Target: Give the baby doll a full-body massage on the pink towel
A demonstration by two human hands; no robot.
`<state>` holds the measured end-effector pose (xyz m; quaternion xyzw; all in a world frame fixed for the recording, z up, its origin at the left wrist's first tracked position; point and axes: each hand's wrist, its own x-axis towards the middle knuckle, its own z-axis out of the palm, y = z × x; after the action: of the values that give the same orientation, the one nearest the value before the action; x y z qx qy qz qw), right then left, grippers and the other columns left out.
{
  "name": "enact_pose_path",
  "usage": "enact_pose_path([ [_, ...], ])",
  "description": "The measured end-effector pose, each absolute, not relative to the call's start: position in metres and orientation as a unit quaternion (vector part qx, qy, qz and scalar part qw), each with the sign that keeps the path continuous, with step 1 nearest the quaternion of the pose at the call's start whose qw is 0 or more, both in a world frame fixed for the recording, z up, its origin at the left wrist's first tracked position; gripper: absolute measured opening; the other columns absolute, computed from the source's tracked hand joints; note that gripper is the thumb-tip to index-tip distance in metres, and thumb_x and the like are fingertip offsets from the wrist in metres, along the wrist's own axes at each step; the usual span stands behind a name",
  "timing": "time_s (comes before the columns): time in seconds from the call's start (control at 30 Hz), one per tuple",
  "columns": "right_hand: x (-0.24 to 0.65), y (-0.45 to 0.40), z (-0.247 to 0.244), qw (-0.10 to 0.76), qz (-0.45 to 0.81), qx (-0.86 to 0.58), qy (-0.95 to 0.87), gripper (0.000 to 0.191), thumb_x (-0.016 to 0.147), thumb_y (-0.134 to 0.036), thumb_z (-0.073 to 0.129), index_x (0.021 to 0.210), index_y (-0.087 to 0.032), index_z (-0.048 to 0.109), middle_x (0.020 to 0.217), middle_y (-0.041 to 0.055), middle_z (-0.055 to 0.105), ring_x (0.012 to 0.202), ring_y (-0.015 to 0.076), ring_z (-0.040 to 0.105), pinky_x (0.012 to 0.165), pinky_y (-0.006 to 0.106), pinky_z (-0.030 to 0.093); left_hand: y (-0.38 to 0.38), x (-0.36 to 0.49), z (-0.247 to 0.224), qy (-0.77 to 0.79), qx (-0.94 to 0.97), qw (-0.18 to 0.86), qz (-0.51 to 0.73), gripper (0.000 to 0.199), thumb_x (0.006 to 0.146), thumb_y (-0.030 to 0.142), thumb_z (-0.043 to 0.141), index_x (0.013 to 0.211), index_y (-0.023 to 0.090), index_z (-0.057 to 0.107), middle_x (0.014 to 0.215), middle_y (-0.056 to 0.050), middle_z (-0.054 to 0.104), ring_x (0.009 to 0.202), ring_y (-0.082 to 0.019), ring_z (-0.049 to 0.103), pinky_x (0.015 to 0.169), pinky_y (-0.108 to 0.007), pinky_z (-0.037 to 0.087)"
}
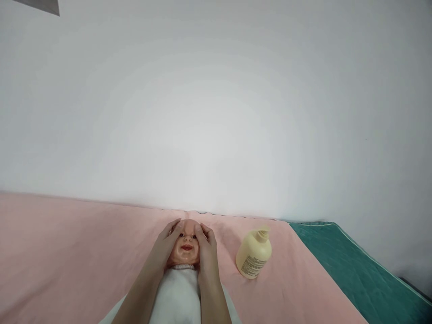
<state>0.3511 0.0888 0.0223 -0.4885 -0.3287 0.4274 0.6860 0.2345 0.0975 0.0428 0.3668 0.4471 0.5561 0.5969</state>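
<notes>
A baby doll (186, 253) with a smooth head, painted red lips and a white garment lies on its back, face up. My left hand (168, 240) is cupped around one side of its head, with the thumb by the brow. Against the other side of the head rests my right hand (206, 240), its thumb on the forehead near the eye. Both hands touch the head, and their fingers curl partly out of sight behind it. To the right of my right hand stands a pale yellow pump bottle (254, 253) with printed text on its side.
Under the doll and bottle spreads a pink cloth (84, 252). A green quilted cover (357, 265) shows beyond its right edge. The pale wall (209, 112) rises directly behind. At the top left is the corner of a grey object (43, 5).
</notes>
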Motion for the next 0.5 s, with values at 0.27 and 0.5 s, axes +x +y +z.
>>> enact_pose_path([
  [0.27,0.353,0.087,0.021,0.668,0.457,-0.497,-0.314,0.049,0.062,-0.039,0.077,0.105,-0.020,0.064,0.096,0.0064,0.069,0.093,0.0268,0.065,0.073,0.032,0.054,0.092,0.234,0.053,0.508,0.388,0.558,0.529,0.053,0.072,0.032,0.072,0.120,0.016,0.057,0.115,-0.015,0.066,0.100,-0.028,0.066,0.080,-0.035,0.054],
  [0.5,0.350,0.082,0.032,0.663,0.472,-0.503,-0.290,0.040,0.070,-0.039,0.069,0.104,-0.020,0.061,0.104,0.0075,0.068,0.098,0.0266,0.063,0.078,0.033,0.052,0.094,0.233,0.049,0.492,0.393,0.573,0.524,0.050,0.077,0.039,0.067,0.121,0.019,0.056,0.122,-0.013,0.063,0.108,-0.028,0.062,0.088,-0.037,0.051],
])
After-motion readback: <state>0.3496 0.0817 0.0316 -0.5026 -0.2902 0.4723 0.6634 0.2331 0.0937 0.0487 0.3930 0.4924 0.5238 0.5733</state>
